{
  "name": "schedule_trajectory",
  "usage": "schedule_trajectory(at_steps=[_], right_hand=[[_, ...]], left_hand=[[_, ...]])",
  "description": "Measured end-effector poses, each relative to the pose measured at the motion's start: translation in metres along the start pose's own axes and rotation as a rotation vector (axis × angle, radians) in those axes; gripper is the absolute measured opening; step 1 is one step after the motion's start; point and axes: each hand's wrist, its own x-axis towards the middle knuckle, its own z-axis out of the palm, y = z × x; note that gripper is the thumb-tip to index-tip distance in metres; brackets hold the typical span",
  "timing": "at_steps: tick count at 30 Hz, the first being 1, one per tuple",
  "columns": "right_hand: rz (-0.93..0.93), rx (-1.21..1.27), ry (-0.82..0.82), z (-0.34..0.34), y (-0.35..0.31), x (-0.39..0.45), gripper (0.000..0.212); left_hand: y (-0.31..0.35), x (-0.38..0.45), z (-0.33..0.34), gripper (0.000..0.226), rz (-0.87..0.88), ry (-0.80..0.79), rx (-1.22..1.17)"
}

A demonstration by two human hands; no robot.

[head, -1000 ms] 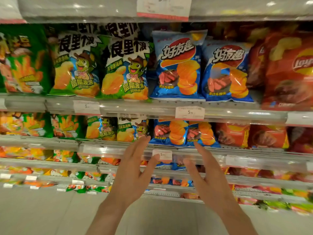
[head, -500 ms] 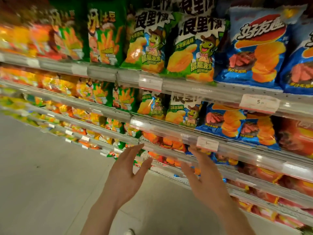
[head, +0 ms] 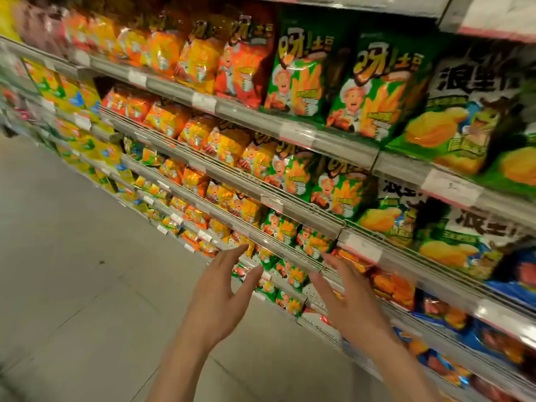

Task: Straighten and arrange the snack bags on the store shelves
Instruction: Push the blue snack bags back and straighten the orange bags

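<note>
I am holding my left hand (head: pixel 216 297) and right hand (head: pixel 349 304) spread and empty at lower center, touching nothing; the snack bags (head: pixel 295 74) are filling the shelves (head: pixel 324 139) across the frame's right, mostly upright, so little looks left here.

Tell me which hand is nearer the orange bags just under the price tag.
Right. The right hand reaches up beside the orange bags; the left hand hovers farther left, apart.

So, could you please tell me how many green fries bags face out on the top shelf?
2: left green bag and right green bag, side by side right of the red bags. More may sit hidden behind.
</note>
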Motion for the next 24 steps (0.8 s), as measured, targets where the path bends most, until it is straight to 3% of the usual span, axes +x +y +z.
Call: schedule_trajectory(at_steps=[4,12,24], right_hand=[[-0.066,0.0,0.004,0.037,-0.05,0.03,0.065],[-0.081,0.044,-0.008,0.089,-0.109,0.109,0.056],[-0.168,0.148,0.024,0.162,-0.194,0.281,0.062]], left_hand=[[-0.034,0.027,-0.045,0.066,-0.018,0.034,-0.037],[-0.084,0.106,-0.095,0.053,-0.027,0.052,-0.013],[-0.125,0.279,-0.173,0.048,0.004,0.034,0.131]])
